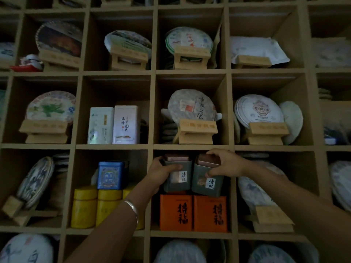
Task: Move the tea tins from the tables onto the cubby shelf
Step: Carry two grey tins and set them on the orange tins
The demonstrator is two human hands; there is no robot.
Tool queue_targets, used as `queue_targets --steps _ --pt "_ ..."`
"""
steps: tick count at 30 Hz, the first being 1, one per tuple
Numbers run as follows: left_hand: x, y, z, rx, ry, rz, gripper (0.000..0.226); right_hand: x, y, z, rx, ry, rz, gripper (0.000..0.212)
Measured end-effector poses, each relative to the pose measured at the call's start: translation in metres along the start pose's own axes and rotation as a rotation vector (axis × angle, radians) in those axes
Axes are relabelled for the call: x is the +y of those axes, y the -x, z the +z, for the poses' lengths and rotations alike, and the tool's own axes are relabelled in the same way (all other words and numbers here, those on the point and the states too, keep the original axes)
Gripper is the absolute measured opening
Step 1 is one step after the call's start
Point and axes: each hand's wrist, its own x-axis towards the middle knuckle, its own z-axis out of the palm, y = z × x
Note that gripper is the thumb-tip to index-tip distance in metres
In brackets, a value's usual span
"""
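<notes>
In the cubby shelf (152, 147), take the pair of orange tins (193, 213) as the marker: everything here is told from them. Well to their left, one compartment over, yellow canisters (84, 206) stand with a blue tin (110, 175) stacked on top. Directly above the orange pair, in the same compartment, two grey-green tea tins are being set down. The left hand (161, 174), a silver bangle (133, 208) on its wrist, wraps the left grey tin (177, 177) from its outer side, thumb across the front. Just beside it, the right grey tin (208, 179) leans a little and is pinched by the right hand (226, 164), fingers over the copper lid, thumb on the face. Both tins seem to rest on or just above the orange tops; contact is hard to judge. This looks like the placing step. The next move likely calls for squaring the tilted tin, sliding both back, then letting go.
</notes>
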Motion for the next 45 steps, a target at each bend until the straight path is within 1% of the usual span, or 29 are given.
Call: queue_targets --steps 2,8,11,13,14,17,18,19,22,25,28,32,34,36,39,42,45 --pt "-0.003 -0.004 0.001 0.008 0.030 -0.025 0.048 0.002 -0.006 0.003 -0.006 0.015 0.017 0.072" --pt "-0.009 -0.014 -0.001 -0.040 0.051 -0.087 0.070 0.002 -0.026 0.011 -0.075 0.134 0.086 0.076" --pt "-0.015 -0.024 -0.001 -0.037 0.062 -0.091 0.081 0.005 -0.034 0.012 -0.057 0.135 0.131 0.080" --pt "-0.020 -0.029 -0.001 -0.033 0.064 -0.094 0.084 0.004 -0.039 0.013 -0.092 0.125 0.164 0.079" --pt "-0.023 -0.031 0.000 -0.028 0.070 -0.097 0.085 0.004 -0.042 0.014 -0.115 0.127 0.182 0.073" --pt "-0.028 -0.032 0.003 -0.014 0.046 -0.112 0.079 0.004 -0.050 0.018 -0.170 0.133 0.207 0.031" --pt "-0.030 -0.031 0.005 -0.016 0.019 -0.106 0.073 0.004 -0.051 0.018 -0.176 0.134 0.205 0.024" --pt "-0.030 -0.030 0.006 -0.018 -0.020 -0.093 0.067 0.004 -0.052 0.018 -0.176 0.134 0.204 0.023" --pt "-0.030 -0.028 0.007 -0.008 -0.149 -0.020 0.051 0.002 -0.050 0.016 -0.170 0.181 0.202 0.030" --pt "-0.027 -0.026 0.004 0.010 -0.313 0.103 0.045 -0.002 -0.048 0.016 -0.193 0.282 0.184 0.044" --pt "-0.024 -0.026 0.001 0.029 -0.497 0.256 0.046 -0.002 -0.043 0.017 -0.184 0.331 0.129 0.046" --pt "-0.022 -0.027 0.000 0.032 -0.816 0.426 0.056 0.001 -0.035 0.017 -0.122 0.413 0.031 0.058" --pt "-0.021 -0.028 -0.001 -0.004 -0.881 0.450 0.064 0.003 -0.029 0.018 -0.090 0.464 0.004 0.068" --pt "-0.019 -0.029 -0.002 -0.038 -0.917 0.461 0.065 0.004 -0.024 0.017 -0.070 0.475 -0.018 0.074" --pt "-0.012 -0.033 -0.003 -0.068 -0.938 0.444 0.063 0.004 -0.021 0.015 -0.058 0.450 -0.042 0.069" --pt "-0.006 -0.037 -0.004 -0.105 -0.945 0.429 0.061 0.001 -0.022 0.016 -0.074 0.408 -0.013 0.069" --pt "-0.004 -0.038 -0.005 -0.107 -0.954 0.426 0.060 -0.004 -0.026 0.020 -0.092 0.408 0.016 0.068"
